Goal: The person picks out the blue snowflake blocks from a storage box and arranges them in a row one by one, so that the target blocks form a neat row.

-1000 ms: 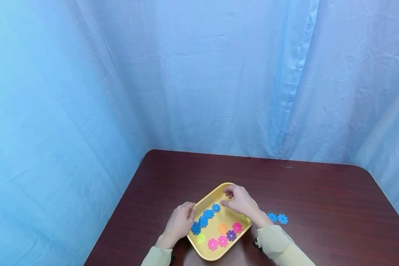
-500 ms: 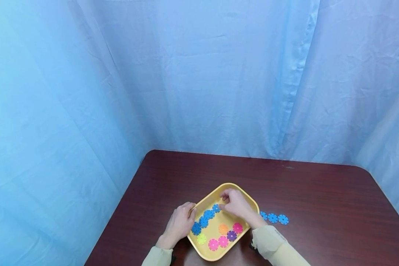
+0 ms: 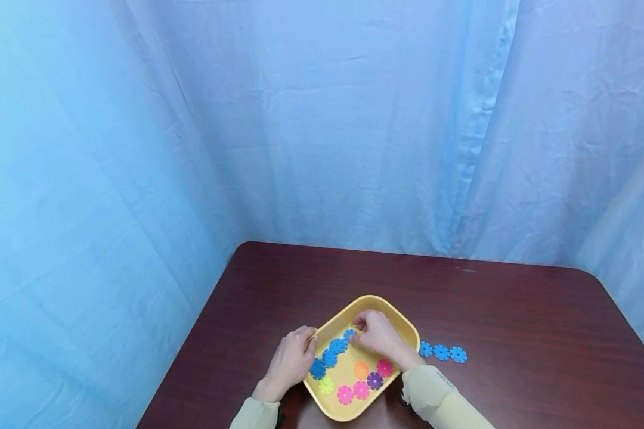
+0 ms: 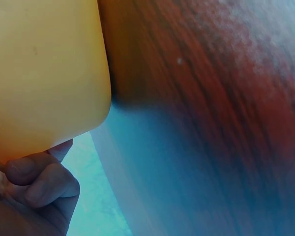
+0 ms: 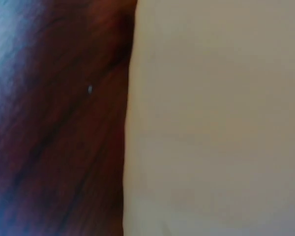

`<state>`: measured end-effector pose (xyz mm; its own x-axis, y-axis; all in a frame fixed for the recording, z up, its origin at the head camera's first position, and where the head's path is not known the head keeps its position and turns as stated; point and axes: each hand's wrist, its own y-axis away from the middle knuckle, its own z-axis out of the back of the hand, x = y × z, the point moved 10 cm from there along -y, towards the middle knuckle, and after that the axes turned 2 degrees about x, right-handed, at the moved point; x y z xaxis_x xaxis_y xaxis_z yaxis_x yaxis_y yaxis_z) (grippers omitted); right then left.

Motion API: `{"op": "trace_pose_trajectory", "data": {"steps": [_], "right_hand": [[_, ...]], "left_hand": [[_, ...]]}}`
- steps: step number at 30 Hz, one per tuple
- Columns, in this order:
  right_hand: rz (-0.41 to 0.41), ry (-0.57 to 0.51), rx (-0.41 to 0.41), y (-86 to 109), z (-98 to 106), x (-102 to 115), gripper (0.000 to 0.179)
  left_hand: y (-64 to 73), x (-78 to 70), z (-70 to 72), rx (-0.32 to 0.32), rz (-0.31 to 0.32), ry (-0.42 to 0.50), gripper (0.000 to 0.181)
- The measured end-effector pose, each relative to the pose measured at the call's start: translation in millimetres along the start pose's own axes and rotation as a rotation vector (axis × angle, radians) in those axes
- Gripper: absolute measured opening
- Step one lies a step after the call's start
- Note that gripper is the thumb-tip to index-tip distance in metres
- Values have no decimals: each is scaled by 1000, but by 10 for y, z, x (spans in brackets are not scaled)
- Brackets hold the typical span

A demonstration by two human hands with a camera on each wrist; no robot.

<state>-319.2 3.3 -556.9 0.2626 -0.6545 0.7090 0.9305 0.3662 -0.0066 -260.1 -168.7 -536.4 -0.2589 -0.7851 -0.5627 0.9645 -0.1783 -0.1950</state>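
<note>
A yellow plastic tray (image 3: 404, 325) stands slantwise at the table's front. My left hand (image 3: 292, 357) grips its left rim; in the left wrist view, curled fingers (image 4: 49, 184) show against the tray's outer wall. Inside lies a row of notched blue discs (image 3: 330, 358), partly overlapping. My right hand (image 3: 378, 335) reaches over the right rim into the tray. Its thumb is right at the uppermost blue disc (image 3: 349, 335), the fingers bent a little above, with a gap between. The right wrist view shows mostly a pale surface and the table, no fingers.
Lower in the tray lie a yellow-green disc (image 3: 326, 385), an orange disc (image 3: 361, 370), a purple disc (image 3: 375, 381) and several pink discs (image 3: 345, 395). Right of the tray, more blue discs (image 3: 442, 352) form a row on the dark red table (image 3: 515, 322). Blue curtains (image 3: 322, 149) surround it.
My right hand has moved left and down within the tray, up to the end of the blue row. Its arm uncovered another blue disc outside the tray. The left hand stays put.
</note>
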Motion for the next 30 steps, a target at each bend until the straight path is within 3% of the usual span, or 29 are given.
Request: {"op": "trace_pose_trajectory", "data": {"steps": [12, 30], "right_hand": [[77, 132, 16, -15, -95, 34, 35], [64, 171, 44, -6, -131, 66, 28]], "left_hand": [[0, 7, -11, 1, 2, -3, 15], [15, -6, 4, -21, -24, -6, 14]]}}
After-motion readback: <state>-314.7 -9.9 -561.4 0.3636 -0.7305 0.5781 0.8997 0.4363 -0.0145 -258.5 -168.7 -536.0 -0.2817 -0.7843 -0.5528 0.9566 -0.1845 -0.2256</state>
